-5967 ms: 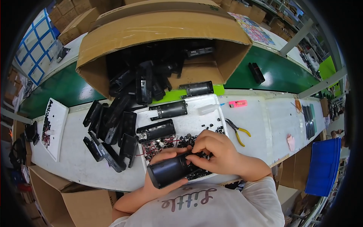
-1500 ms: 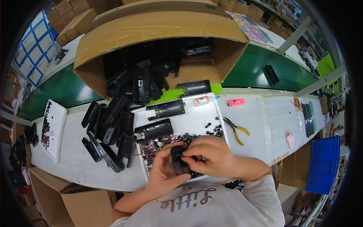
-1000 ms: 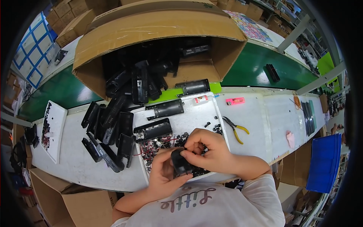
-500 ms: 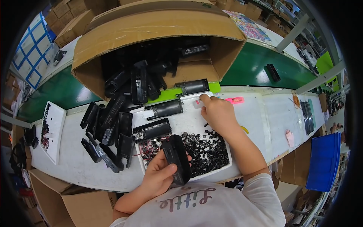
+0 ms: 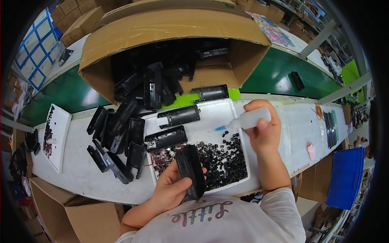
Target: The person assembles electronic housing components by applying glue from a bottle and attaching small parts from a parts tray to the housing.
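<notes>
My left hand [image 5: 172,187] is closed round a hollow black plastic housing [image 5: 191,172], thumb across its near side and fingertips showing at its right side. I hold it tilted, its far end above the near part of a shallow white foam tray [image 5: 216,111] and its near end over the near edge of the tabletop. My right hand [image 5: 265,131] is curled round a translucent white squeeze bottle with a blue tip [image 5: 254,118]. The bottle lies nearly level above the tray's right edge, tip pointing inward past the far right corner, well apart from the housing.

In the tray, small glossy black plastic pieces [image 5: 227,162] spread toward the near right corner, and a tangle of red wires with small parts [image 5: 162,161] fills the near left. One open black shell with a metal bit at its end [image 5: 167,138] rests at the tray's left edge; a long black half-shell [image 5: 182,116] lies nearer the far left corner. Past the far edge, another dark half-shell [image 5: 211,93] rests on a bright green strip [image 5: 178,100].

Left of the tray, a heap of black plastic casings [image 5: 121,123] reaches the mouth of a big brown cardboard box [image 5: 170,28] at the far edge of the white tabletop [image 5: 289,137].
</notes>
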Demonstrator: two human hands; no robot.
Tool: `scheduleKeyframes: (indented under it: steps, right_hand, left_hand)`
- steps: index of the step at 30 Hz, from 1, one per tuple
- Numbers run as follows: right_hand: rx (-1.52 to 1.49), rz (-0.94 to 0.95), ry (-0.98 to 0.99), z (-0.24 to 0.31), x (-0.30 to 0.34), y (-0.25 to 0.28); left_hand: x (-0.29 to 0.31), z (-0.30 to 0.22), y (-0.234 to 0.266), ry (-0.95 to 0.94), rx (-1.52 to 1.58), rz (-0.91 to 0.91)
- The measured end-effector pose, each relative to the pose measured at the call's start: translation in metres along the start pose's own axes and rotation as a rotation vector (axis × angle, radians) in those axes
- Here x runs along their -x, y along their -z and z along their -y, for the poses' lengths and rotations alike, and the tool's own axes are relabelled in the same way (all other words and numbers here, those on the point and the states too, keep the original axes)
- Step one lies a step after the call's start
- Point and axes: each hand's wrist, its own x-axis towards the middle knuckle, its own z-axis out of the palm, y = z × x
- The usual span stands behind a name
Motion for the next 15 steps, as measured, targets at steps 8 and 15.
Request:
scheduleKeyframes:
  steps: [8, 15]
  right_hand:
    - [-0.780, 0.318, -0.349, -0.022, -0.002, -0.005]
    - [-0.646, 0.334, -0.356, -0.023, 0.014, -0.012]
  left_hand:
    - [0.000, 0.000, 0.000, -0.002, -0.012, -0.020]
    - [0.001, 0.000, 0.000, -0.007, -0.008, -0.023]
